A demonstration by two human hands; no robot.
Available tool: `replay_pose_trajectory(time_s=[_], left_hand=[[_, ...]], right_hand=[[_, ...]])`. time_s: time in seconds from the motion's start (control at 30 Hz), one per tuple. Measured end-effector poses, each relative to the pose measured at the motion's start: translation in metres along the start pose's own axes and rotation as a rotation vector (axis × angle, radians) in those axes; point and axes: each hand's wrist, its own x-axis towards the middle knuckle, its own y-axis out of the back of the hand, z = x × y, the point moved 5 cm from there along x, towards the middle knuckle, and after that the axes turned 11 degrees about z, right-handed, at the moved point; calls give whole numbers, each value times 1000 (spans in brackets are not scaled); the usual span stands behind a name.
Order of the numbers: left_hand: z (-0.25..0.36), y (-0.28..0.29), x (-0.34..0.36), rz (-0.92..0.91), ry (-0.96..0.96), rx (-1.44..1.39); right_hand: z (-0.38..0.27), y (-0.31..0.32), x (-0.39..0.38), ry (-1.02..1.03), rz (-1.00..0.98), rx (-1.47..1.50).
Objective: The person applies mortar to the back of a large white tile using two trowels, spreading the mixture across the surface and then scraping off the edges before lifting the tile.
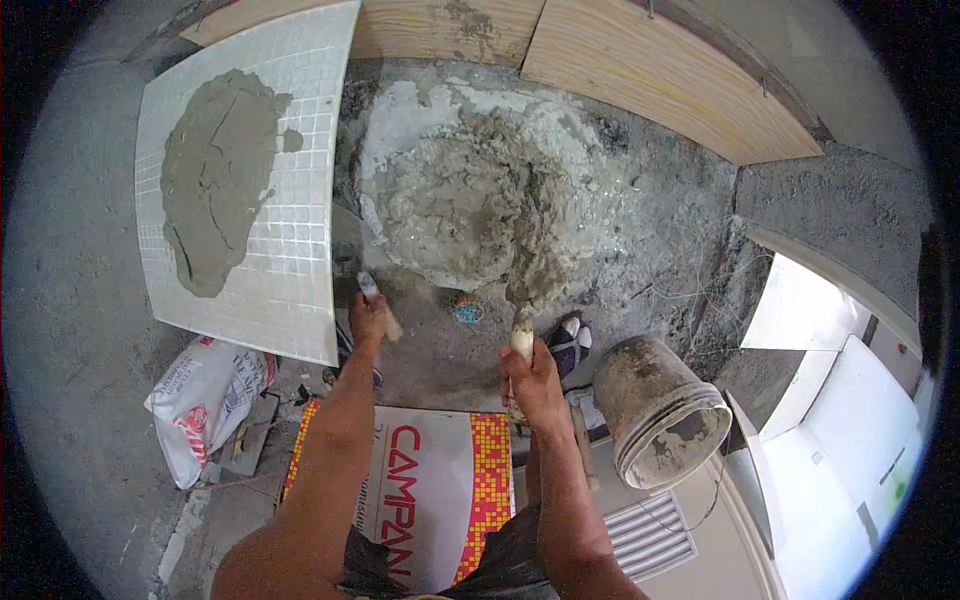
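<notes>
My right hand (535, 383) is closed round the cream handle of a trowel (522, 338). Wet mortar covers its blade, which reaches into the mortar heap (460, 205) on the floor. To the left, my left hand (370, 318) grips a pale-handled flat trowel (368, 284); its grey blade shows only in part beside the tile. A large tile (290, 225) lies with its white gridded back up, left of that hand. On it sits a thick patch of grey mortar (220, 170) with cracks or grooves across it.
A dirty bucket (650, 395) lies tipped at the right, beside a shoe (572, 340). A printed carton (420, 480) is below my arms. At the lower left stands a white bag (205, 395). Wooden boards (660, 80) line the far edge; loose wire (690, 290) lies right.
</notes>
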Motion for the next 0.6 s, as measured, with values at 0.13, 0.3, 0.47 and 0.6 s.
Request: replay_pose_trajectory(time_s=[0.13,0.3,0.47,0.6], left_hand=[[44,32,-26,182,50,-350],[84,56,-93,-9,374,-703],[120,103,-160,64,84,-42],[214,190,-210,-48,10,101]], right_hand=[[-15,-18,-2,46,-22,62],[-2,-12,-9,157,-55,73],[29,-7,-10,96,-42,118],[13,-20,-10,-128,-125,267]])
